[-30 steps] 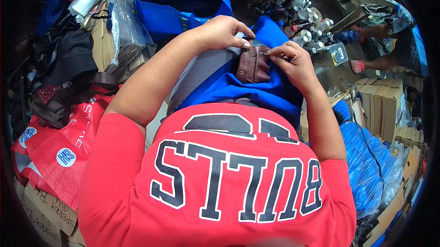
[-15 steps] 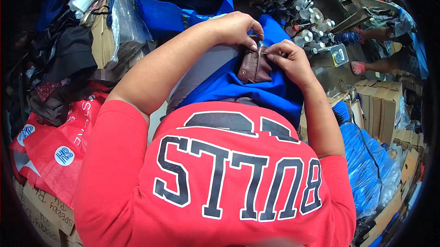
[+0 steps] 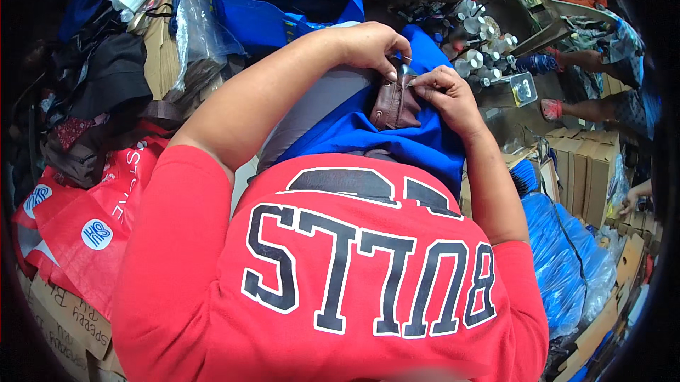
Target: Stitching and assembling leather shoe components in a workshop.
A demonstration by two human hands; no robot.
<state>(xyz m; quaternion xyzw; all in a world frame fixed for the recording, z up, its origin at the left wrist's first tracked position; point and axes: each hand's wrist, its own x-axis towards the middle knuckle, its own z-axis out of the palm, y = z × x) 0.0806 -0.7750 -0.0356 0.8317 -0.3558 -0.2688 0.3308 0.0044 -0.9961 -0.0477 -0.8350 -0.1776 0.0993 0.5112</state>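
A brown leather shoe (image 3: pixel 391 107), its stitched edge and small metal eyelets showing, rests on the blue cloth (image 3: pixel 432 140) across my lap. Over its far end curls my left hand (image 3: pixel 375 48), the thumb and bent fingers closed on the leather edge beside a dark rounded part. From the right, my right hand (image 3: pixel 450 95) meets the same edge with thumb and forefinger pinched together. A tiny pale thing shows at those fingertips, too small to name. Both hands are nearly touching each other.
An open blue bag (image 3: pixel 283 0) lies beyond my left arm. Several bottles (image 3: pixel 482 49) stand at the far right, near a person's legs (image 3: pixel 584 107). Cardboard boxes (image 3: pixel 581 169) and a blue plastic bundle (image 3: pixel 563 261) sit at right; a red bag (image 3: pixel 78 219) lies left.
My right hand has shifted slightly down and to the right. The shoe stays on my lap under my left hand. Another person's hand has come into view at the right edge.
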